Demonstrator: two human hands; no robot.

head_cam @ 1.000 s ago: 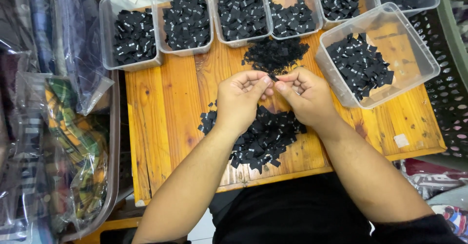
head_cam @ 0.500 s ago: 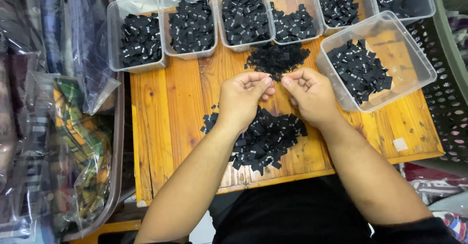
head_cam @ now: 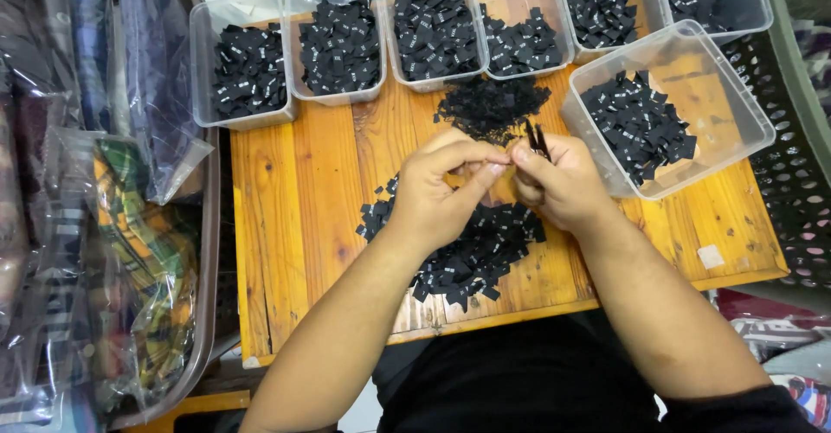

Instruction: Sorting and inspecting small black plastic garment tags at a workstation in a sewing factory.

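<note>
Left to right: bagged cloth (head_cam: 130, 251) at the table edge, tubs (head_cam: 333, 48) of black tags along the back. Left hand (head_cam: 441, 186) pinched shut w/ fingertips meeting the right hand (head_cam: 558, 182), which grips a thin stack of tags (head_cam: 537, 139). Loose tag pile (head_cam: 472, 247) lies under both wrists. Best to keep stack edges squared, pinch firm.

Seen from above, our two forearms are bare from wrist to elbow, with no watch, ring or bracelet visible on the left hand (head_cam: 437, 192) or the right hand (head_cam: 561, 182). We wear a black top, its dark sleeve edge showing at the right upper arm, and the fingers end in short, plain, unpainted nails.
</note>
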